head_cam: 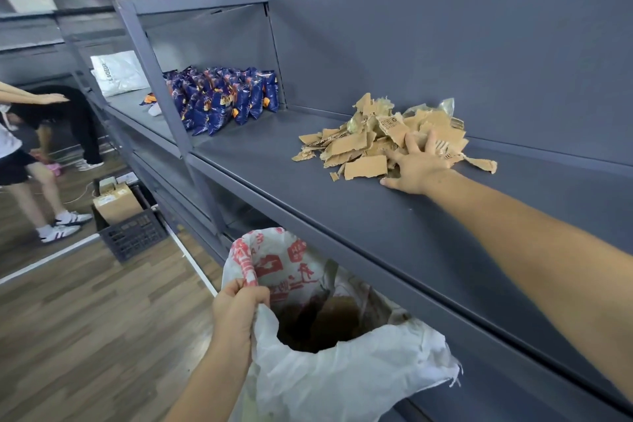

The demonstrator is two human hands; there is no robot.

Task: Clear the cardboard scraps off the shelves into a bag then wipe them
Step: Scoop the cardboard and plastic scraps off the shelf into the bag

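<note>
Right hand (419, 166) on cardboard scraps (380, 134), bag (342, 377) below shelf edge (308, 219)

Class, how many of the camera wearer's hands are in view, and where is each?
2. The left hand grips the rim of the white bag below the shelf; the right hand rests, fingers spread, on the cardboard scraps on that shelf.

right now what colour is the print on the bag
Red, on a white bag, seen in the head view.
</note>
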